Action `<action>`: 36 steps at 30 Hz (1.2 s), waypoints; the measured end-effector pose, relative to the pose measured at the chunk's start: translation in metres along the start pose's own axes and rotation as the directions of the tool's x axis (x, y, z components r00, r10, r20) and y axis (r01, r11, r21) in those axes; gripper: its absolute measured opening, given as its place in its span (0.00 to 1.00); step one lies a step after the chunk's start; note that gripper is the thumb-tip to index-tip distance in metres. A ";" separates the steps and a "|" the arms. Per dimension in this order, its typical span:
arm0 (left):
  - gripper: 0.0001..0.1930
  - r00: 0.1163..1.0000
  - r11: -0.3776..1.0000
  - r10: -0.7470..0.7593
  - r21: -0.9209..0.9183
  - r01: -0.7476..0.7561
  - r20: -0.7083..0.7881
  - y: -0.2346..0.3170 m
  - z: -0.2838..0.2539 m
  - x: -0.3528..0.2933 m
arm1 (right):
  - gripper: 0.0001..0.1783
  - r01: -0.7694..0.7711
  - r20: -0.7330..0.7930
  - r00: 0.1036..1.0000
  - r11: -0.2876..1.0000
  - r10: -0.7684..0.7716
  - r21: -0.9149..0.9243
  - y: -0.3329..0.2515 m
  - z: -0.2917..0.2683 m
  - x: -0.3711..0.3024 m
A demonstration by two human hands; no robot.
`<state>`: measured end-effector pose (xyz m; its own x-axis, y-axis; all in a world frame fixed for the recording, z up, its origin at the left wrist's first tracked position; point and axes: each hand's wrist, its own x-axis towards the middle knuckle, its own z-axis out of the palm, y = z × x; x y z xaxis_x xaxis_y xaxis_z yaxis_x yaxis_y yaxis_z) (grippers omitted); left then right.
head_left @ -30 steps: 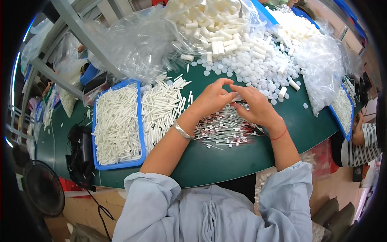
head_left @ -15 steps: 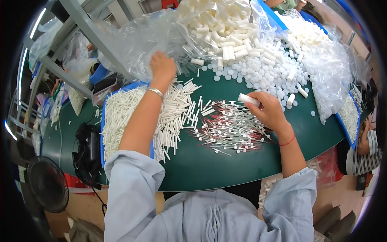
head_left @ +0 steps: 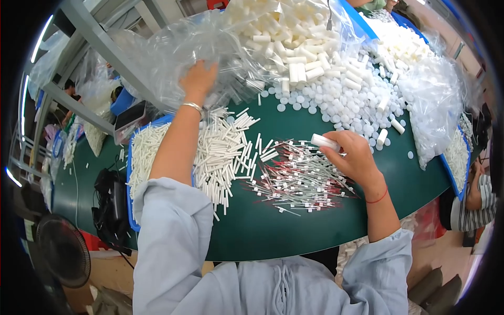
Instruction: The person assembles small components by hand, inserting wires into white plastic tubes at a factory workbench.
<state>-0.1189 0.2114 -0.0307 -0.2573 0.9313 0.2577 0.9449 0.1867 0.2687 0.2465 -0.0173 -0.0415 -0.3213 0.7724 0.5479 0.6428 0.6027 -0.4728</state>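
Observation:
My right hand (head_left: pixel 355 155) is closed on a white cylinder (head_left: pixel 324 142), pinched between thumb and fingers above a pile of thin wire-like sticks (head_left: pixel 304 181) with red parts and small white tags. My left hand (head_left: pixel 199 80) reaches away over a crumpled clear plastic bag (head_left: pixel 157 65), its fingers apart and touching the film; clear pieces lie in the bag beside it. I see nothing held in that hand, though its fingertips are partly hidden. Under my left forearm, white short tubes (head_left: pixel 226 168) spill out of a blue tray (head_left: pixel 130 205).
Ahead, a large clear bag of white cylinders (head_left: pixel 289 31) stands behind many translucent round discs (head_left: pixel 341 105) on the green table (head_left: pixel 273 231). A grey metal frame (head_left: pixel 105 47) rises at the left, above a black fan (head_left: pixel 63 249). Another person's arm (head_left: pixel 474 194) shows at the far right.
My left hand has moved slightly farther and to the left over the clear bag. The right hand still holds the white cylinder over the pile. The view has shifted a little.

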 end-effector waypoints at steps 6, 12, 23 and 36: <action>0.18 0.917 0.932 0.329 -0.076 -0.353 -0.226 0.035 0.045 -0.040 | 0.13 -0.008 -0.027 1.000 0.999 0.009 0.036 0.002 0.002 0.000; 0.16 0.853 0.860 0.439 -0.143 -0.490 -0.282 0.047 0.024 -0.061 | 0.14 -0.108 -0.093 0.989 0.989 0.118 0.098 0.008 -0.004 -0.003; 0.15 0.794 0.575 0.605 -0.654 -0.491 -0.065 0.104 -0.038 -0.163 | 0.13 -0.242 -0.171 0.929 0.888 0.328 0.392 0.006 -0.005 -0.002; 0.13 0.790 0.332 0.597 -0.940 -0.082 0.141 0.136 -0.017 -0.231 | 0.13 -0.026 -0.231 0.963 0.902 0.138 0.431 0.012 0.002 0.000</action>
<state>0.0653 0.0158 -0.0380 0.3896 0.8911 0.2327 0.1446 -0.3087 0.9401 0.2527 -0.0098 -0.0486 -0.0600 0.7809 0.6218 0.2889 0.6099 -0.7380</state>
